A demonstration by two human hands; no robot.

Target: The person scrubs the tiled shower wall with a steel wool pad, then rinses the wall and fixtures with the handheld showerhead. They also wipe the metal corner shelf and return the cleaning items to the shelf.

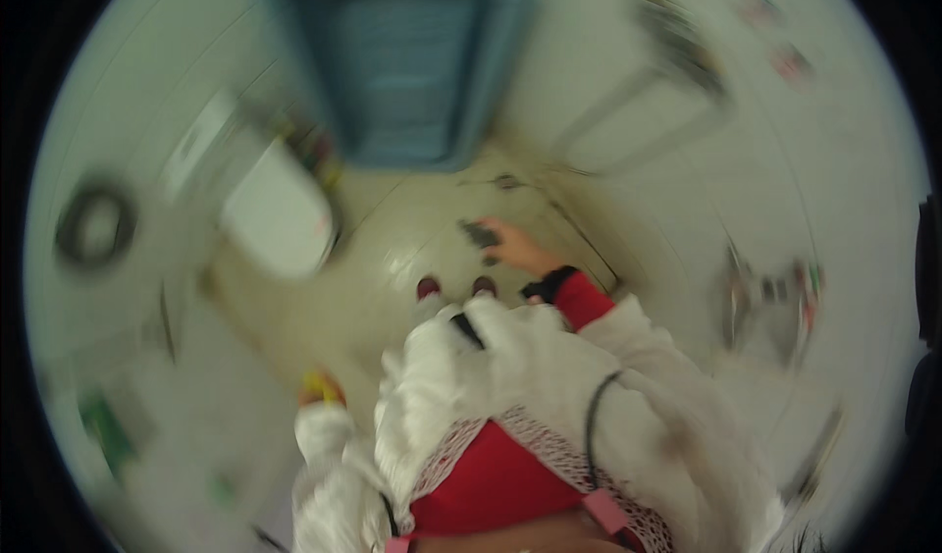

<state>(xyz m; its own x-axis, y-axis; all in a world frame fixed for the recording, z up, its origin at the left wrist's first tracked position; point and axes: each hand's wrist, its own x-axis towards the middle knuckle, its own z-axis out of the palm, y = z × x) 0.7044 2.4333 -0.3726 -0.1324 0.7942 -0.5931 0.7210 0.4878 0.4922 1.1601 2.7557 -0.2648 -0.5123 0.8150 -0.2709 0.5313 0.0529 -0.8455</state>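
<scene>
My right hand (pixel 519 247) reaches out over the tiled floor (pixel 368 281), its fingers around a small dark grey object (pixel 480 235) too blurred to name. A black band (pixel 548 286) circles that wrist below a red cuff. Low on the left, my left hand (pixel 324 391) grips something yellow (pixel 319 385), also blurred. Farther off from the right hand, a floor drain (pixel 506 180) is set in the floor. The toilet (pixel 280 211), with its white lid down, stands between the left wall and the floor's middle.
A large blue plastic tub (pixel 401 74) stands ahead, past the toilet. Wall-mounted fixtures include a metal rack (pixel 681 45) at upper right and metal fittings (pixel 773 288) at right. On the left wall is a dark ring-shaped thing (pixel 96 223). Small coloured items (pixel 313 144) sit behind the toilet.
</scene>
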